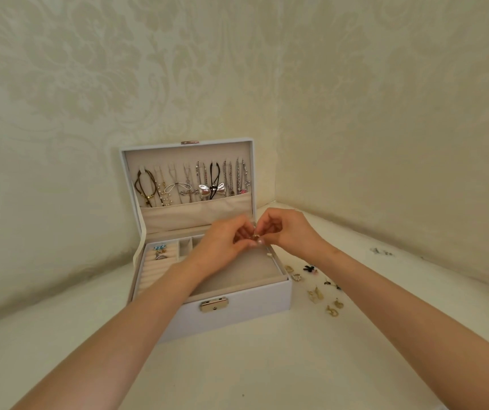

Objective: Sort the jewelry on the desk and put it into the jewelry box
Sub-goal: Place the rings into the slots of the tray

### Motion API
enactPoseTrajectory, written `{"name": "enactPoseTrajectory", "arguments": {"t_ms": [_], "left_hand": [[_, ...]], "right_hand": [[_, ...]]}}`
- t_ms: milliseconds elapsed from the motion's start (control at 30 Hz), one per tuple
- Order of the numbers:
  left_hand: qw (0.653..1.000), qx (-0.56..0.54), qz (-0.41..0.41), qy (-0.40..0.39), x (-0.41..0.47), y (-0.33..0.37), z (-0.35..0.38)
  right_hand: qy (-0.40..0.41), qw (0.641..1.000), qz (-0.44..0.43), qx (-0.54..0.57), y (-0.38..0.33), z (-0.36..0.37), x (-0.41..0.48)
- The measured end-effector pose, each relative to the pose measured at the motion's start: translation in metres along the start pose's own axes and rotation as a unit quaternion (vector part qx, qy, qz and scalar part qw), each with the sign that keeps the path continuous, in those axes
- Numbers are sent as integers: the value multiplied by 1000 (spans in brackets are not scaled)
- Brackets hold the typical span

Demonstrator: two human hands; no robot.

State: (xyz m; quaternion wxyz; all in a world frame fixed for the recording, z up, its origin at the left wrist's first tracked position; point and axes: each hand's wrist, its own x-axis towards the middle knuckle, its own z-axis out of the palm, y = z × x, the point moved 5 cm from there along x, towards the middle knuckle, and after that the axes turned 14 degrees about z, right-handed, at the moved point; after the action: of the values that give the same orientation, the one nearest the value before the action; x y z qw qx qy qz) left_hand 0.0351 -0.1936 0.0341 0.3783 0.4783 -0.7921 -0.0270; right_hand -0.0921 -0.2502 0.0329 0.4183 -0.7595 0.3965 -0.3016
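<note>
Two hands meet over our open jewelry box (246, 316).
We pinch a small gold piece (255, 237) between our left hand (222, 242) and right hand (292, 232), fingers curled, above the box's tray; loose earrings (315, 294) lie on the desk (266, 371) just right of it.

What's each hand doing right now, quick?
Left hand: fingers curled, pinching a small gold piece of jewelry over the box.
Right hand: pinching the same small gold piece from the other side.

Tiny gold piece (256, 237), shape unclear
</note>
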Motion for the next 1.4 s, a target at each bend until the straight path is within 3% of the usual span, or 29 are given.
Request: {"name": "enactPoseTrajectory", "arguments": {"t_ms": [133,267,433,667,933,1033,1100,1233,1400], "left_hand": [[999,-28,-25,23,-3,-6,-4],[997,-46,-41,39,-7,-7,-10],[973,-176,-129,81,-12,-14,-13],[913,-310,-223,144,-22,-25,-23],[971,-33,-194,137,-22,-32,-33],[985,21,-163,56,-17,-28,-29],[985,73,-155,11,-16,-27,-28],[973,179,-147,7,-16,-28,-36],[951,262,-128,-101,-12,-27,-29]], "right_hand": [[-9,1000,-4,17,-2,-4,-2],[90,994,57,-16,14,-33,9],[-72,956,157,-236,44,-29,3],[-52,946,156,-281,49,-6,1],[-55,943,152,-292,45,0,0],[-53,945,148,-288,47,1,1],[-50,945,145,-289,48,1,2],[-20,948,122,-293,46,-2,4],[13,962,121,-243,40,-7,8]]}}
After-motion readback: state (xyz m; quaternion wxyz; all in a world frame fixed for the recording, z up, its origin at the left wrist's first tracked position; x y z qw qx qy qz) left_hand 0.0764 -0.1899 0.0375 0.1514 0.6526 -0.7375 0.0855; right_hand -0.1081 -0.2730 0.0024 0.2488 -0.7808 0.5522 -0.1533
